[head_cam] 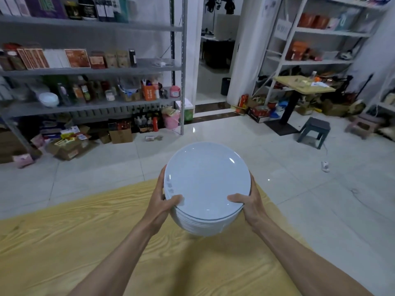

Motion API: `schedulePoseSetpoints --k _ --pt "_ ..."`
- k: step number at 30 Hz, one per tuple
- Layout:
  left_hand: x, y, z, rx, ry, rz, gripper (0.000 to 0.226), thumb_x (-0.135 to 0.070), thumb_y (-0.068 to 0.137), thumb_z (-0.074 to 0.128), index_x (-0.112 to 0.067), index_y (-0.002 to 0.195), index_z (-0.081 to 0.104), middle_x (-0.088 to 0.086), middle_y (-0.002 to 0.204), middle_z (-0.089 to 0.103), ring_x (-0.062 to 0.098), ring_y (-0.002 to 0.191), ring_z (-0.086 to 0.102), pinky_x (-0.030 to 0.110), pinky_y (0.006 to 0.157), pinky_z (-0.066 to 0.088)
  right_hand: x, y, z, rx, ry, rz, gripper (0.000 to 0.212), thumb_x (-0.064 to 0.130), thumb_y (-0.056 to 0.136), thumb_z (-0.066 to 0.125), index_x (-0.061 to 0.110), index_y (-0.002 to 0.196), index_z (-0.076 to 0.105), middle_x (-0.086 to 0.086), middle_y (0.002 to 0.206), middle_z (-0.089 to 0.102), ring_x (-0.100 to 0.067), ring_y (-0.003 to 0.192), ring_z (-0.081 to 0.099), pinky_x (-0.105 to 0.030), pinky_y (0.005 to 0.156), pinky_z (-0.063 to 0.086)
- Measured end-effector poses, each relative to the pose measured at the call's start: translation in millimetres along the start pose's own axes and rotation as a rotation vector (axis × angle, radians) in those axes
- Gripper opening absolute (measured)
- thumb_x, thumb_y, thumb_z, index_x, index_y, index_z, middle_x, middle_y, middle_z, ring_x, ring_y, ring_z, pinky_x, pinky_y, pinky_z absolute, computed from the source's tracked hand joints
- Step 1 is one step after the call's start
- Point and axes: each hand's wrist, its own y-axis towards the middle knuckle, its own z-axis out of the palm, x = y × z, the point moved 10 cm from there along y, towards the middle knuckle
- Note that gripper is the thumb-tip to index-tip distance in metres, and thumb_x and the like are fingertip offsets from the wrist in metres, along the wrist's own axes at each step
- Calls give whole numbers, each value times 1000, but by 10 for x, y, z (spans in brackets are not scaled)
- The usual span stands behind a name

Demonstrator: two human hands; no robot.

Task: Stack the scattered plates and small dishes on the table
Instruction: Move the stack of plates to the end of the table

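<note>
A stack of several white plates [206, 182] is held up above the wooden table [85, 242], near its far edge. My left hand [162, 201] grips the stack's left side, thumb on the top plate's rim and fingers curled underneath. On the right side my right hand [245, 204] grips it the same way. The top plate is bare and glossy. The lower plates show only as stacked rims at the front. No other dishes show on the table.
Beyond the table lies a tiled floor. Grey shelving [92, 71] with boxes and bottles fills the left wall, with cartons [70, 146] on the floor below. A small table [303, 84] and a grey stool [314, 129] stand at the right.
</note>
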Motion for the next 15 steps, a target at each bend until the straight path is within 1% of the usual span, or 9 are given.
schedulePoseSetpoints --k 2,4,10,11,13,15 --pt "99 165 127 -23 7 -12 98 -40 64 79 -53 146 28 -18 137 55 17 121 59 49 94 54 -124 249 -139 13 5 24 96 24 36 79 31 129 56 -2 124 67 -28 114 63 -58 94 51" --pt "201 300 251 -62 10 -27 97 -40 63 79 -55 145 29 -21 134 57 16 121 59 46 94 54 -241 480 -260 39 13 38 94 23 36 80 33 127 57 -2 124 67 -29 114 63 -60 94 51" --pt "565 683 591 -187 24 -90 100 -36 60 80 -48 146 31 -23 132 58 12 121 59 38 92 53 -519 1099 -492 169 35 79 93 19 37 78 22 128 56 -11 122 67 -35 112 63 -58 88 54" --pt "625 744 643 -207 31 -95 100 -35 60 80 -49 146 31 -21 134 57 13 122 58 38 93 53 -568 1197 -544 184 47 94 94 19 38 78 21 129 56 -11 123 66 -35 112 63 -55 86 56" --pt "753 858 748 -243 28 -113 99 -34 60 81 -51 145 32 -17 138 55 17 125 56 44 97 51 -654 1385 -637 217 72 126 97 19 37 78 21 131 54 -9 123 66 -31 111 64 -45 80 58" --pt "867 974 839 -265 30 -126 97 -33 62 80 -54 144 33 -15 140 54 19 126 56 49 99 50 -730 1546 -696 256 80 144 101 21 37 77 20 134 51 -8 125 66 -27 111 65 -38 78 58"
